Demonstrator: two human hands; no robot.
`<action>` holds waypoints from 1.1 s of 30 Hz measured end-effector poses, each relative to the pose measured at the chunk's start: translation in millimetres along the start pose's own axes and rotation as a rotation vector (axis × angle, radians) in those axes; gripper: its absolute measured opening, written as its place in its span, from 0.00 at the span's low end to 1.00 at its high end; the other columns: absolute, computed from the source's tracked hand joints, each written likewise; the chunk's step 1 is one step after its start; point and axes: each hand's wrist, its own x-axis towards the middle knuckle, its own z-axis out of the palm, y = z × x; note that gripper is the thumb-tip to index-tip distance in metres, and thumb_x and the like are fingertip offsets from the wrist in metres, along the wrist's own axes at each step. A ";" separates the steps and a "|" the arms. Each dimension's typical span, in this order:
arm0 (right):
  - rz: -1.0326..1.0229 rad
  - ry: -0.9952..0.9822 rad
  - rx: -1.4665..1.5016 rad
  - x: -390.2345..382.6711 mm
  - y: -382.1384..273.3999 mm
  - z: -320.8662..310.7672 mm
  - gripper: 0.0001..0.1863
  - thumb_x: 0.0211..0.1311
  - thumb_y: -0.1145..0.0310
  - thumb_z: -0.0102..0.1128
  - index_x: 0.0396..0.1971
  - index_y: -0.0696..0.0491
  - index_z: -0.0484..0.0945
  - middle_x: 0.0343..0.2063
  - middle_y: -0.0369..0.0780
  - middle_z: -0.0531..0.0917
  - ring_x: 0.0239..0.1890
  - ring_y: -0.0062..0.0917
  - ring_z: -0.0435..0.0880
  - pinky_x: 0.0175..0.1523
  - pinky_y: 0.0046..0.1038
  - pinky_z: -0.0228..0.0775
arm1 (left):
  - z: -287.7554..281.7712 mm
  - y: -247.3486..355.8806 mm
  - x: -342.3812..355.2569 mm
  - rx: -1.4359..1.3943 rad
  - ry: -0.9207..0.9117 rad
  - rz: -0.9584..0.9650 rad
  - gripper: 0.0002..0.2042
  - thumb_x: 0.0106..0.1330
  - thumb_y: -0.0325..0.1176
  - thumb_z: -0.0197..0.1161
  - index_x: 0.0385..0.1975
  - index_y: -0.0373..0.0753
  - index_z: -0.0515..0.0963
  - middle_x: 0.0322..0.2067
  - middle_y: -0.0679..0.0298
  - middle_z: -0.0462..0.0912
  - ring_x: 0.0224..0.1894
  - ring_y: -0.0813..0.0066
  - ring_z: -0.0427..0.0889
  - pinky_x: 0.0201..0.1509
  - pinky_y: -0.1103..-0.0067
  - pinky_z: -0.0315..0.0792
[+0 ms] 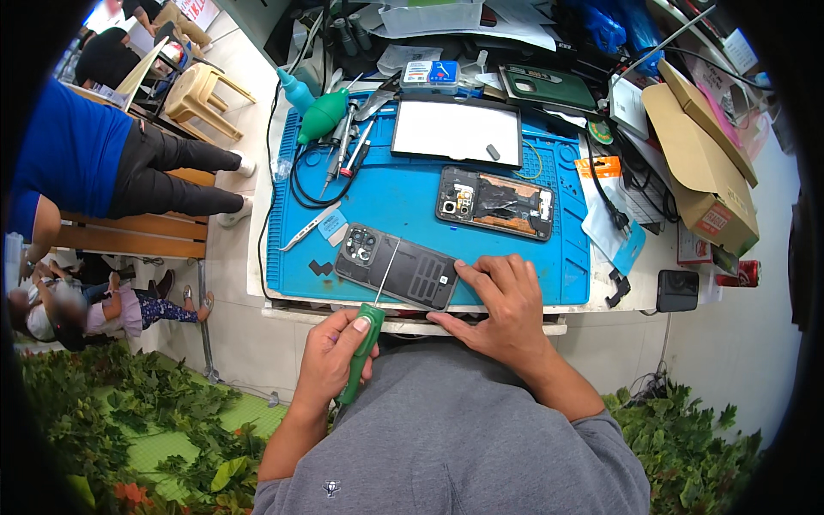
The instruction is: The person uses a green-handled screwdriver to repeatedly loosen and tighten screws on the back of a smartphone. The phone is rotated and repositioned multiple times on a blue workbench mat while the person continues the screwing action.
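Dark-grey rectangular phone body (pixel 412 270) with a round-lensed camera cluster (pixel 359 246): where is it?

Just ahead of both grips. The right grip (pixel 506 311) is loosely spread, index fingertip against its end; the left grip (pixel 329 354) is wrapped around a green-handled tool (pixel 360 356) with a thin metal shaft (pixel 388 273).

Any advice?

Brace the end firmly, I'd say; press the shaft lightly, clear of the lenses.

Any writing?

Beside the right fingertips, a small white square label (pixel 443 280), too small to read.
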 end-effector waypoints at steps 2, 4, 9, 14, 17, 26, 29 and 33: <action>0.002 0.002 0.003 0.0 0.3 0.8 0.41 0.51 0.42 0.93 0.56 0.56 0.90 0.45 0.40 0.84 0.47 0.35 0.79 0.51 0.39 0.68 | 0.1 1.1 0.4 -0.003 0.005 0.003 0.17 0.90 0.42 0.60 0.57 0.30 0.84 0.30 0.61 0.87 0.21 0.80 0.82 0.24 0.81 0.74; -0.008 0.000 -0.005 1.3 -0.2 -0.8 0.39 0.54 0.42 0.90 0.56 0.57 0.90 0.45 0.41 0.84 0.47 0.35 0.79 0.51 0.38 0.68 | -0.5 1.7 0.4 -0.005 0.009 0.007 0.17 0.90 0.41 0.60 0.57 0.30 0.84 0.30 0.61 0.87 0.20 0.80 0.82 0.24 0.81 0.74; -0.012 -0.003 -0.010 2.2 -0.4 -1.7 0.39 0.55 0.42 0.89 0.56 0.58 0.90 0.45 0.40 0.84 0.47 0.35 0.79 0.51 0.38 0.68 | -2.8 1.8 0.7 -0.010 0.022 0.007 0.17 0.90 0.41 0.60 0.56 0.30 0.84 0.30 0.61 0.87 0.20 0.80 0.82 0.24 0.80 0.74; -0.005 -0.006 0.000 2.2 -1.2 -1.2 0.39 0.55 0.42 0.89 0.56 0.58 0.90 0.45 0.40 0.84 0.47 0.35 0.79 0.51 0.38 0.68 | -4.9 -0.2 0.7 -0.025 0.036 0.014 0.17 0.90 0.41 0.61 0.56 0.30 0.84 0.30 0.61 0.87 0.20 0.79 0.82 0.24 0.80 0.75; -0.004 -0.008 -0.006 2.4 -1.9 -1.7 0.39 0.54 0.43 0.90 0.56 0.58 0.90 0.45 0.40 0.84 0.47 0.35 0.78 0.51 0.38 0.68 | -5.6 -0.9 0.7 -0.037 0.033 0.019 0.17 0.90 0.41 0.61 0.56 0.31 0.84 0.30 0.61 0.87 0.20 0.79 0.82 0.24 0.80 0.75; -0.005 -0.010 -0.016 2.2 -1.4 -1.0 0.39 0.54 0.42 0.90 0.56 0.58 0.90 0.45 0.40 0.84 0.46 0.34 0.78 0.49 0.38 0.67 | 1.8 0.6 0.9 0.016 -0.017 -0.010 0.17 0.90 0.41 0.58 0.56 0.30 0.82 0.30 0.58 0.87 0.19 0.77 0.81 0.24 0.79 0.76; -0.007 -0.009 -0.014 2.7 -1.3 -0.6 0.39 0.54 0.42 0.90 0.56 0.58 0.90 0.45 0.40 0.84 0.46 0.34 0.78 0.49 0.38 0.67 | 1.3 0.6 0.4 0.012 0.002 -0.004 0.17 0.90 0.41 0.58 0.56 0.30 0.82 0.30 0.58 0.87 0.19 0.77 0.81 0.24 0.79 0.76; -0.006 -0.010 -0.017 2.3 -1.0 -0.3 0.40 0.53 0.42 0.91 0.57 0.58 0.90 0.45 0.40 0.84 0.46 0.34 0.78 0.49 0.37 0.67 | 0.5 2.5 0.5 0.013 0.016 -0.006 0.18 0.90 0.41 0.57 0.56 0.29 0.82 0.30 0.58 0.87 0.19 0.77 0.81 0.25 0.79 0.76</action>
